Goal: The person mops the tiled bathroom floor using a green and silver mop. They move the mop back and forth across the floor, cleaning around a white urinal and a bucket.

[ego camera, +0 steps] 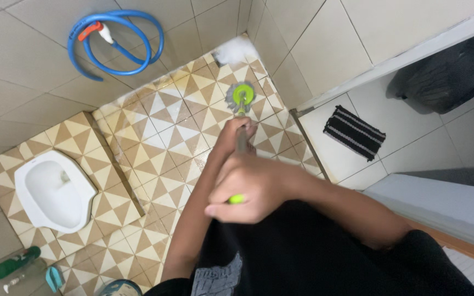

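Green-tipped mop [240,96] gripped by left hand [236,133], right hand [250,189]; head beyond.

Open patterned floor [160,142] around mop head [240,96]; squat toilet [53,189] left, walls close.

Arms: both bare from the elbow down; no sleeves, watch or bands visible.
Left hand [236,134]: bare, no glove, no rings visible.
Right hand [248,189]: bare, no glove, no rings visible.
Shirt [314,257]: black, loose fabric.
Print [218,279]: grey graphic on the shirt front, partly cut off at the frame edge.
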